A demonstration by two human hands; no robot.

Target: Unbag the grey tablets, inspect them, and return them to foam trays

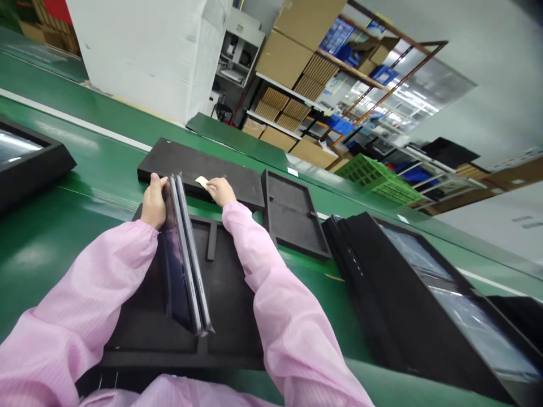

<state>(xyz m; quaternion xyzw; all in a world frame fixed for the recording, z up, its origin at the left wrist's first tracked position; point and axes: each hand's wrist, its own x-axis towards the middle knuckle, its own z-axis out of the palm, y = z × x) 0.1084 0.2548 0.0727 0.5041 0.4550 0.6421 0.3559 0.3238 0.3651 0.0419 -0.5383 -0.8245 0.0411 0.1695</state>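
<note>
Two thin tablets (181,254) stand on edge, close together, above a black foam tray (231,305) in front of me. My left hand (153,202) is closed around their far end, with the thumb up. The left tablet's dark glossy screen faces left. My right hand (221,191) pinches a small pale yellow slip of paper (202,181) over a long black foam block (178,156). The slip is just right of the tablets' far ends. The tray's near edge lies close to my body.
A smaller black foam tray (292,212) lies beyond my right forearm. Stacked black trays with clear-wrapped panels (466,316) stand at right, and another black tray (46,161) at far left. Behind the green bench (85,243) are a white block (139,51), cardboard boxes (284,62) and a green crate (377,175).
</note>
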